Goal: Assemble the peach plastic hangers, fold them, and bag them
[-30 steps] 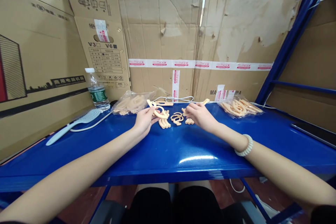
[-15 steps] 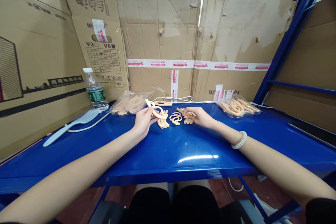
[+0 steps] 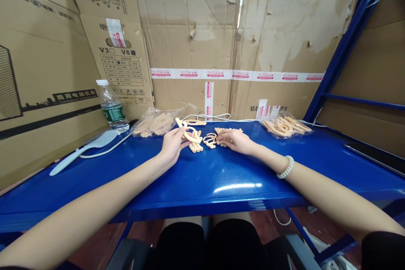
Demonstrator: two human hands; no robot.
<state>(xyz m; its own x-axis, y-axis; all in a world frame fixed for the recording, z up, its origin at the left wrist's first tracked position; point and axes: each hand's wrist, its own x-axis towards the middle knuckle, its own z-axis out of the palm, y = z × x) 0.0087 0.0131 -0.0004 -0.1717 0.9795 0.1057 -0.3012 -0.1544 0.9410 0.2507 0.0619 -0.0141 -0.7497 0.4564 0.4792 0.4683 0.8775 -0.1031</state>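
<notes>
Raised a little over the blue table, my left hand [image 3: 172, 145] is closed on a curved cream-coloured piece [image 3: 191, 136] with a looped shape. Just beside and below it lies a stack of curved cream strips [image 3: 196, 144]. Several ring-like cream pieces [image 3: 209, 140] rest on the table between my two hands. My right hand [image 3: 236, 141] is over a row of short cream pieces [image 3: 221, 130], its fingers pinched together at the near left side of that row. Whatever those fingertips hold is too small to make out.
Clear bags of cream pieces lie at the left [image 3: 156, 122] and the right [image 3: 284, 125]. A water bottle [image 3: 113, 112], a pale blue hairbrush [image 3: 85, 149] and a phone-like dark slab [image 3: 376, 158] are on the blue table [image 3: 196, 185]. Cardboard panels [image 3: 190, 42] stand behind, with a white cable [image 3: 209, 116] along them.
My right hand has shifted slightly nearer the ring-like pieces, uncovering more of the row behind it. My left hand still holds the looped piece in nearly the same place. The view has tilted slightly.
</notes>
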